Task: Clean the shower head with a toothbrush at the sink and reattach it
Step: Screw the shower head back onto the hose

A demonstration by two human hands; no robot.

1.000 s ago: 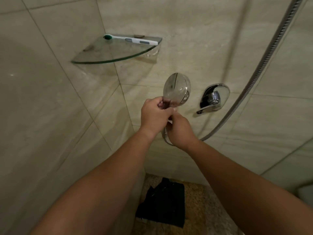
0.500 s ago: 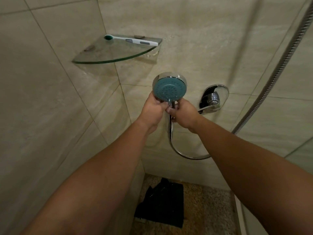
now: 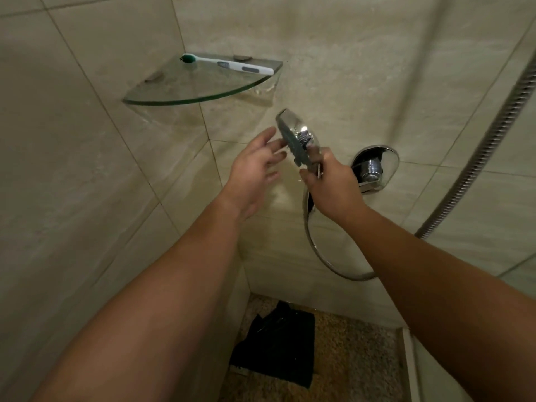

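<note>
A chrome shower head (image 3: 298, 134) with a teal spray face is held up in the shower corner, turned edge-on with its face toward the left. My right hand (image 3: 333, 184) grips its handle just below the head. My left hand (image 3: 255, 169) is off it, fingers spread and relaxed, close beside the spray face. The metal hose (image 3: 322, 256) loops down from the handle and rises at the right (image 3: 481, 158). A white toothbrush (image 3: 229, 64) with green bristles lies on the glass corner shelf (image 3: 185, 95) above.
A chrome mixer valve with lever (image 3: 374, 168) sits on the tiled wall just right of my right hand. A dark cloth (image 3: 275, 340) lies on the pebbled shower floor below. Tiled walls meet in a corner on the left.
My left hand has let go of the shower head and opened. The head has turned from facing me to edge-on, and my right hand alone holds the handle.
</note>
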